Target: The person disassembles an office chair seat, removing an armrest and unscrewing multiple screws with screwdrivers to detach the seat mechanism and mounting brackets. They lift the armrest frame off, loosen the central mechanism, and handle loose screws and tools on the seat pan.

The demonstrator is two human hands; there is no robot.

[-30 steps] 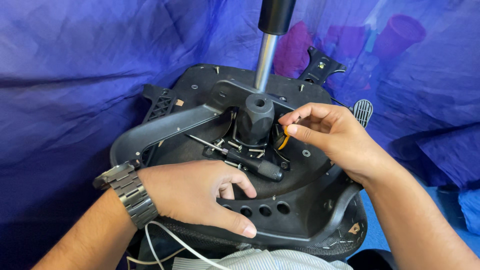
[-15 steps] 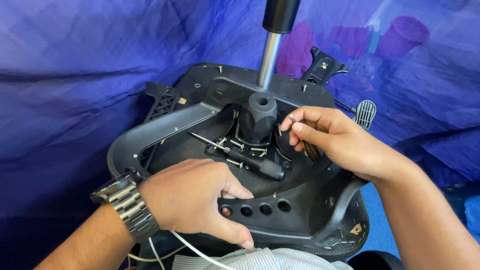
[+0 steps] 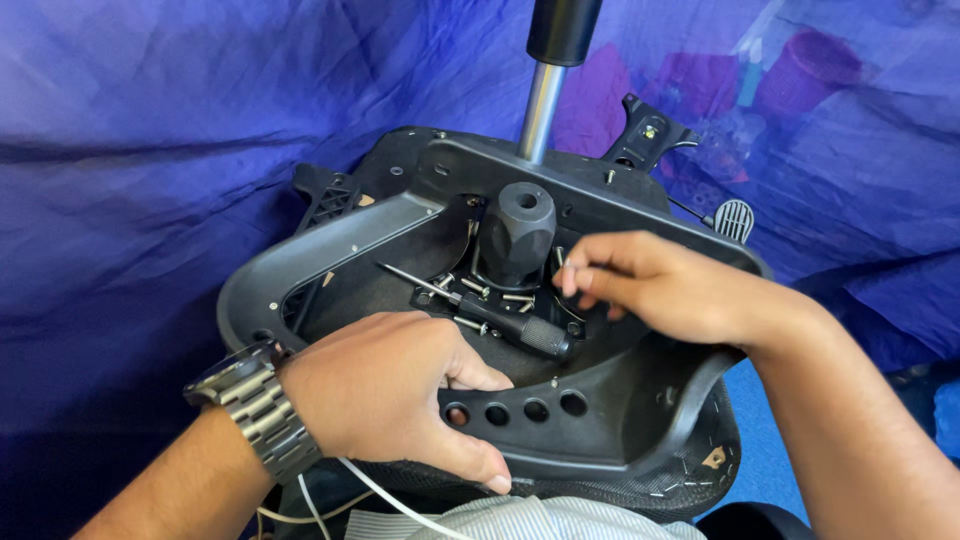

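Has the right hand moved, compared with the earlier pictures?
Yes. The right hand moved left and slightly down, closer to the black hub; its fingertips are now beside it.
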